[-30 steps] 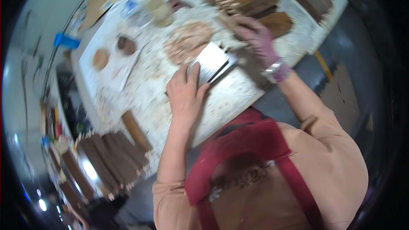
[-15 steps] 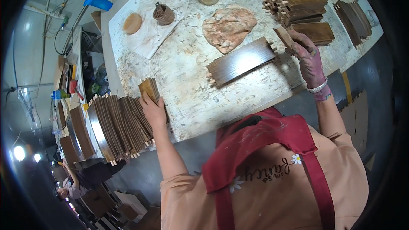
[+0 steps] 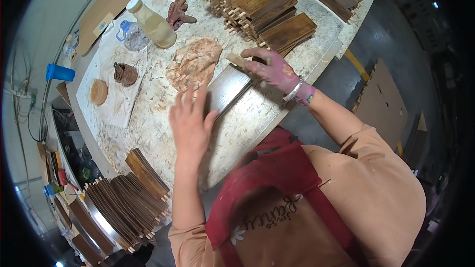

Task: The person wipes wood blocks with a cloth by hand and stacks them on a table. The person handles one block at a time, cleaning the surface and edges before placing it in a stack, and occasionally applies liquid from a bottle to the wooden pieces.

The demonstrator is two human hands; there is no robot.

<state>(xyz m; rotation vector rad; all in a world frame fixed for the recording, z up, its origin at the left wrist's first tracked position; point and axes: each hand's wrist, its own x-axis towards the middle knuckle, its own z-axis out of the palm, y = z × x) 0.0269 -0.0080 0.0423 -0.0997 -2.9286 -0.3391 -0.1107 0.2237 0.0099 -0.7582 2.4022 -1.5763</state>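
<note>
A dark, glossy wooden board [image 3: 228,88] lies flat on the worktable. My bare left hand [image 3: 192,121] is over its left end, fingers spread; I cannot tell if they press on it. In a pink-purple patterned glove, my right hand [image 3: 276,73] is closed around a small tan block [image 3: 237,60] at the board's far right end. Part of the block is hidden by the gloved fingers. Just beyond the board lies a crumpled, stained cloth [image 3: 194,62].
Stacked brown boards with dowel pegs [image 3: 264,2] stand at the far side. A row of upright boards [image 3: 123,207] lines the near left edge. A bottle of cloudy liquid [image 3: 152,24], a clear jug [image 3: 132,35], a brown ribbed pot [image 3: 125,74] and a glove [image 3: 179,14] sit farther back.
My left hand has left the upright boards and come over the flat board. My right hand has brought the tan block to the board's far end. The whole view has turned.
</note>
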